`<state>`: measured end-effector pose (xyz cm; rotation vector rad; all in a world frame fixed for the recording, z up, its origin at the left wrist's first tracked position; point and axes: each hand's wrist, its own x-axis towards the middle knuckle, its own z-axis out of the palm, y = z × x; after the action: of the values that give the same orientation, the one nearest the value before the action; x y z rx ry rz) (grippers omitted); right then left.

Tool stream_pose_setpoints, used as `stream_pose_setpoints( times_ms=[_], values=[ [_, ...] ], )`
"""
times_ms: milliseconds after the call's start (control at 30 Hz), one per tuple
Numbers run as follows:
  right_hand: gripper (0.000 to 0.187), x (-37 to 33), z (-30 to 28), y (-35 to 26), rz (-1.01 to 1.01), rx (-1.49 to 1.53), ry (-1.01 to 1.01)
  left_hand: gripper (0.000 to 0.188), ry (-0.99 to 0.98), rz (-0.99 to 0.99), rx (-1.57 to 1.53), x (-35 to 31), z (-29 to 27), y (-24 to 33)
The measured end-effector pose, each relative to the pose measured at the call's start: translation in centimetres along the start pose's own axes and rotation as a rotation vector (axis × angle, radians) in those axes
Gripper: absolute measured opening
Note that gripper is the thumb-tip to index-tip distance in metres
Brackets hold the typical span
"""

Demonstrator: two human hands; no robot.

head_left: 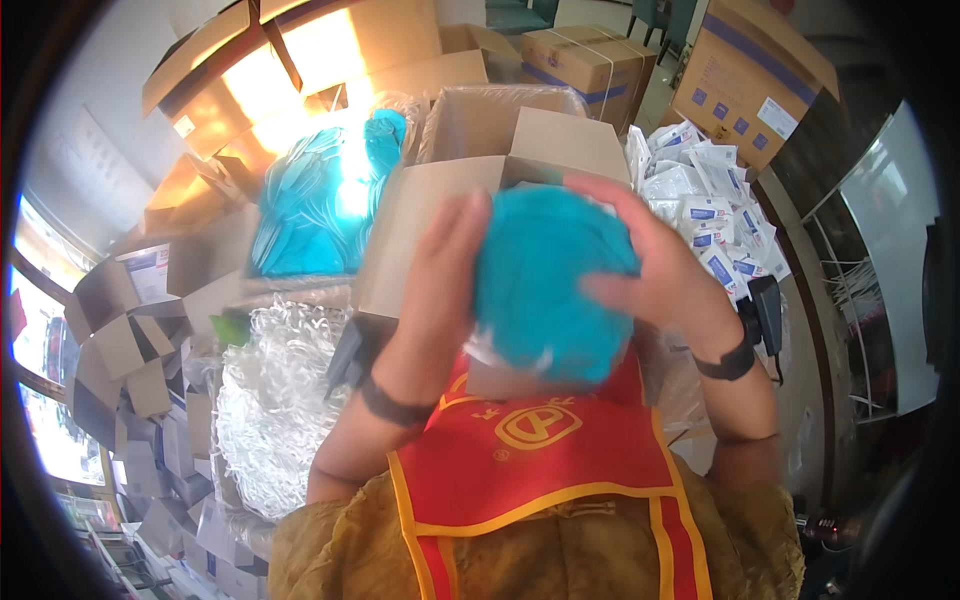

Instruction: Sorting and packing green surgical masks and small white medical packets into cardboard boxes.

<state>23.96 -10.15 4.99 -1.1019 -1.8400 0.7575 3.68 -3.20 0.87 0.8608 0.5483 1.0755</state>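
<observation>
Between my hands, in front of the red apron, is a thick round bundle of teal sheets with some white at its lower edge. My left hand presses along its left side. From the right, my right hand grips it, with the thumb across the face and the fingers over the upper edge. Both hands are slightly blurred by motion. An open cardboard box stands just behind the bundle, which hides part of it. More teal sheets lie piled in a box at the back left.
To the left sits a heap of white curly strips, with several open small cartons beyond it. White printed sachets are heaped on the right. Large cardboard boxes stand at the back. A white panel leans at the far right.
</observation>
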Motion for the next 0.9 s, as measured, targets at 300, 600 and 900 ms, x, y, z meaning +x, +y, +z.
stream_pose_setpoints(
  times_ms=[300, 600, 900],
  values=[
    [0.074, -10.1, 5.7, 1.7, 0.490, 0.464, -0.250, 0.036, -0.161, -0.219, 0.400, -7.5, -2.1, -2.3],
    [0.070, -2.0, 3.7, 3.8, 0.178, 0.296, 0.028, 0.053, 0.052, 0.260, 0.588, -1.1, 0.3, -2.3],
    [0.065, 2.2, -2.1, 1.2, -0.007, 0.426, 0.007, 0.088, -0.477, 0.134, 0.129, -0.5, 1.2, 0.7]
  ],
)
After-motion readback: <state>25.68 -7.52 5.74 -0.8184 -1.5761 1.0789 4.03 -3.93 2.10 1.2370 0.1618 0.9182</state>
